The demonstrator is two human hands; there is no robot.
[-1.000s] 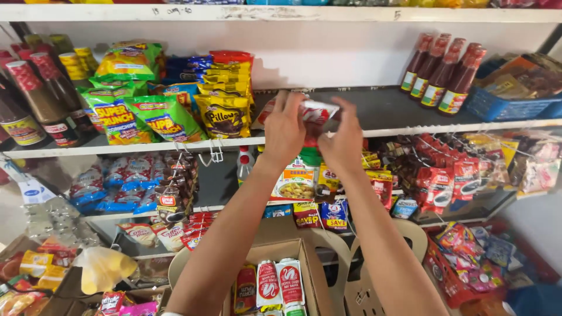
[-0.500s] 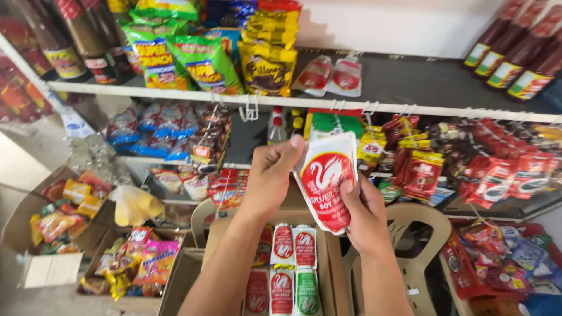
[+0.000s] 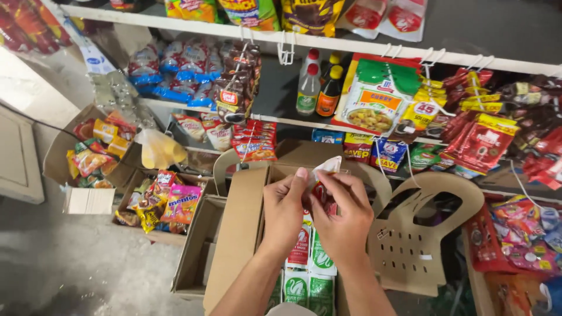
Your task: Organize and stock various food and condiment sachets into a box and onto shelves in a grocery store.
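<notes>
Above the open box: both hands meet over a cardboard box that sits on a beige plastic chair, in front of stocked shop shelves.
Left hand: the left hand is closed on the left side of a red and white sachet, thumb and fingertips pinching its edge.
Right hand: the right hand is closed on the right side of the same sachet, fingers curled over its front, so most of the pack is covered.
Sachet relative to the grip: it stands roughly upright between the two hands, pinched from both sides; only its white top corner and a strip of red show above and between the fingers. It is held clear above the box contents, not touching them.
Box contents: rows of flat sachets stand upright inside, white and red ones nearer the hands, green and white ones below.
Left of the box: a second open carton holds bright candy and snack packs; a further box of wrapped snacks sits beside it, with a yellow plastic bag between them.
Shelf behind: two sauce bottles stand on the middle shelf beside a hanging curry mix pack; strips of red coffee sachets hang to the right.
</notes>
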